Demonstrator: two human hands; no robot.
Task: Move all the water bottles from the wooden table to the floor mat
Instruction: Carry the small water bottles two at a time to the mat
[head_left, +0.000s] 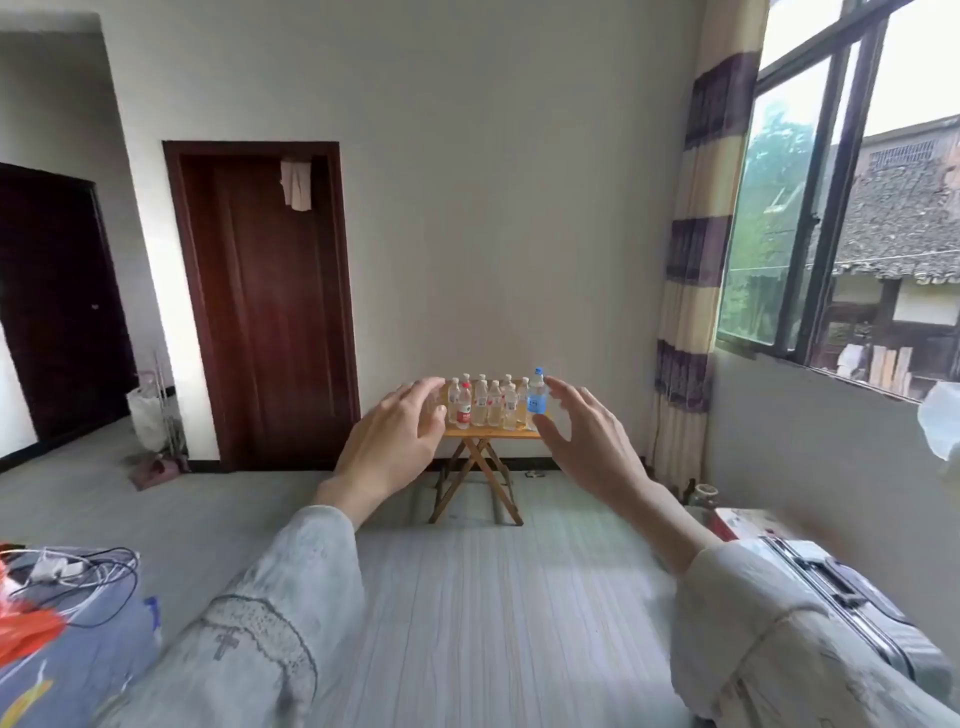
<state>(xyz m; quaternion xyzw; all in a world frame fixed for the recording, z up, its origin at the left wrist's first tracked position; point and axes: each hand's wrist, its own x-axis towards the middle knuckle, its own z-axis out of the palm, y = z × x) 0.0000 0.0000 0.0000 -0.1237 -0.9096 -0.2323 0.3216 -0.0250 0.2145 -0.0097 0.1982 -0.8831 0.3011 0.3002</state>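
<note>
At the far left a bed (62, 649) with a blue-grey cover is seen, strewn with cables (88, 566) and an orange bag (26, 629). Behind it a dark wooden door (270, 301) is set in the white wall. The left hand (395, 436) is held up in the air, its fingers (415, 392) spread and gripping nothing, with a pale sleeve (270, 613) behind the wrist. Between the two hands, well beyond them, a small folding wooden worktop (483, 434) is seen against the wall, and the water bottles (488, 402) are stood upright on it in a close cluster; one blue-labelled bottle (537, 397) is placed at the right end. The right hand (587, 441) is raised likewise, its fingers (563, 389) spread and empty. The striped floor mat (493, 623) is laid below both arms. To the right a striped curtain (696, 249), a window (841, 197) and a silver suitcase (841, 592) are seen.
</note>
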